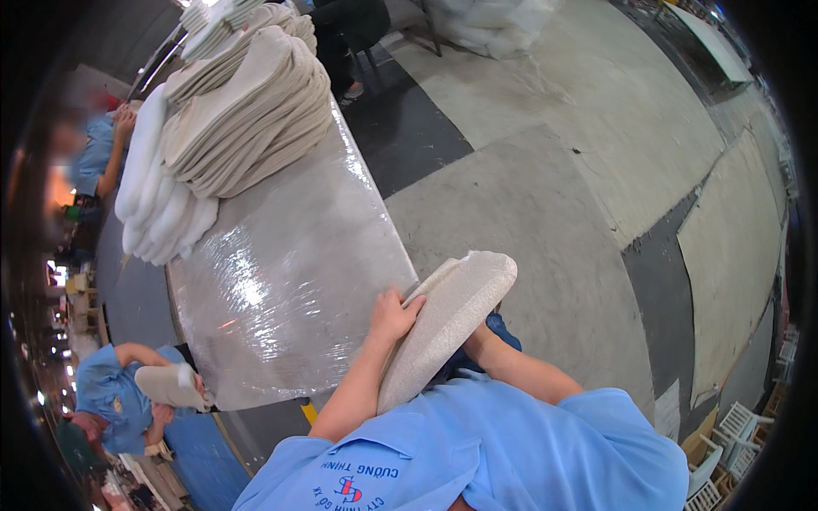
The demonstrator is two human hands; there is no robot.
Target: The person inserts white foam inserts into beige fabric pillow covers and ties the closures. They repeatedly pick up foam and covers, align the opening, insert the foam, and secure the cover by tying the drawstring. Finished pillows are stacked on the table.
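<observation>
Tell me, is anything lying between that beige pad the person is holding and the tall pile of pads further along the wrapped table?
Nothing visible. The left hand rests on the beige pad at the near edge of the wrapped table. The shiny stretch between it and the pile of pads shows only film. The right hand is hidden behind the pad.

A concrete floor (545,204) of pale and dark patches is stretching away, light is glaring off the film-wrapped worktop (281,281), and white slatted crates (737,426) are standing at its edge.

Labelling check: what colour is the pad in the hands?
Off-white, speckled pad; head view shows it best.
</observation>
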